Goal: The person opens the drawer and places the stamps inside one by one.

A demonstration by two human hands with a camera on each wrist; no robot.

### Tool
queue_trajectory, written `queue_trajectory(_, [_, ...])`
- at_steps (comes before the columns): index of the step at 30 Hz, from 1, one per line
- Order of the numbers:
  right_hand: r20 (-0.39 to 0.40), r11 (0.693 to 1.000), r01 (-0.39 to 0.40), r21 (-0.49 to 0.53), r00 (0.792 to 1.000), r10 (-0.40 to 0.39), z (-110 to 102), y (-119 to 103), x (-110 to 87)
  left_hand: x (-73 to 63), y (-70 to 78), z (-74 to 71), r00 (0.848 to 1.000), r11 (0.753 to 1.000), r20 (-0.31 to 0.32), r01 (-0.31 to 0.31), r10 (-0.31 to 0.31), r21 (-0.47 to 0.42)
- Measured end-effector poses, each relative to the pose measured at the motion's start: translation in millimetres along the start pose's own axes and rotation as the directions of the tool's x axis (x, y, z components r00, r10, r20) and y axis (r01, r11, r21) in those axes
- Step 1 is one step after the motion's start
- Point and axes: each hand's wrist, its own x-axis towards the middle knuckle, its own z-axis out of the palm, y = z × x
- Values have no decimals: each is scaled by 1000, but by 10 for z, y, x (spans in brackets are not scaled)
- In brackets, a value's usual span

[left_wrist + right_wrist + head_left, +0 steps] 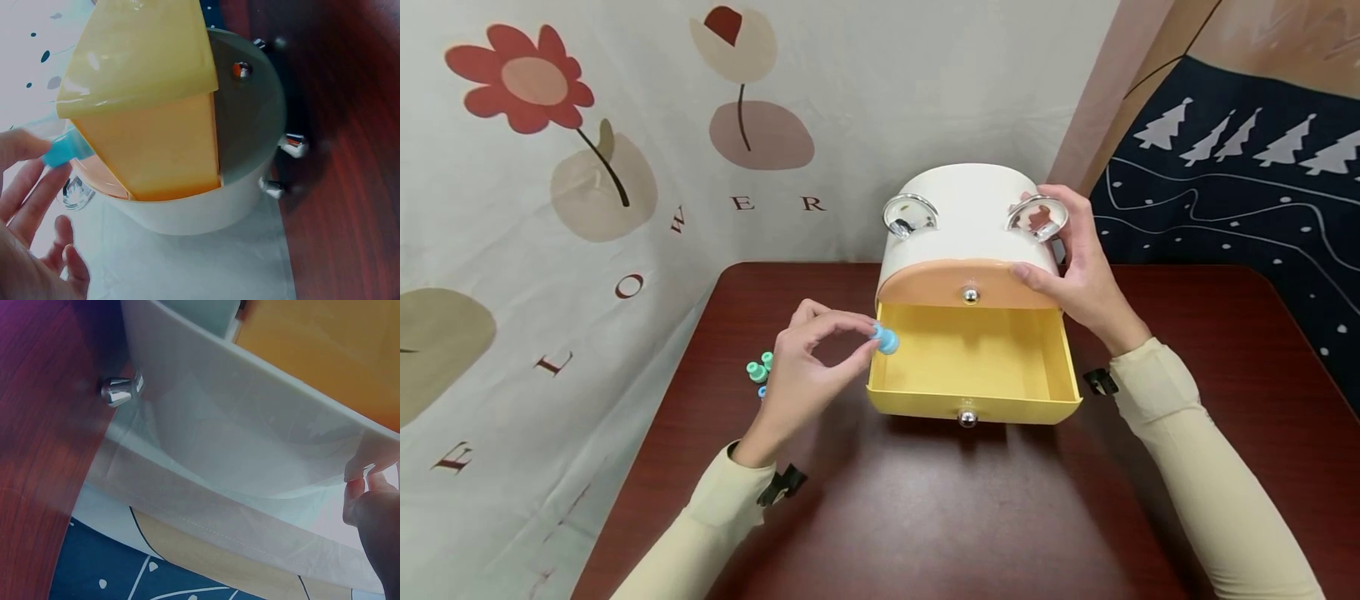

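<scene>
My left hand (808, 367) pinches a small light blue pushpin-shaped piece (887, 340) between thumb and fingertips, over the left edge of the pulled-out yellow drawer (967, 407). In the left wrist view the same blue piece (62, 150) shows beside the drawer's side wall. The drawer belongs to a small white drawer box (973, 200) with a rounded top. With thumb at the front and fingers behind a silver ear (1037, 218), my right hand (1086, 275) grips the box's right upper side. Above the yellow drawer, an orange drawer (925, 285) is closed.
Green pieces (757, 372) of similar shape lie on the dark red table (985, 517), left of the box and partly behind my left hand. A blue piece (762, 392) peeks out beside them. A printed cloth (850, 83) hangs behind the table.
</scene>
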Motion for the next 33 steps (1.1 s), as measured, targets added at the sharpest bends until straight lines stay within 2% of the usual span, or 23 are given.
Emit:
queue_trajectory(4, [0, 1000, 4, 1, 1000, -4, -2, 11, 3, 86, -8, 53, 996, 997, 82, 36, -42, 71])
queue_trajectory(8, [1, 1000, 5, 2, 1000, -5, -5, 21, 2, 173, -7, 109, 982, 988, 167, 67, -90, 140])
queue_trajectory(15, [0, 1000, 12, 9, 1000, -12, -2, 32, -5, 320, -7, 203, 934, 964, 294, 137, -202, 228])
queue_trajectory(22, [-3, 999, 37, 13, 999, -37, 5, 32, 19, 436, 8, 250, 891, 923, 346, 171, -294, 346])
queue_trajectory(26, [-6, 999, 43, 12, 999, -43, 5, 40, 18, 480, -9, 289, 862, 901, 386, 163, -328, 402])
queue_trajectory(33, [-5, 999, 43, 20, 999, -43, 6, 59, 12, 519, -34, 346, 833, 882, 438, 117, -337, 456])
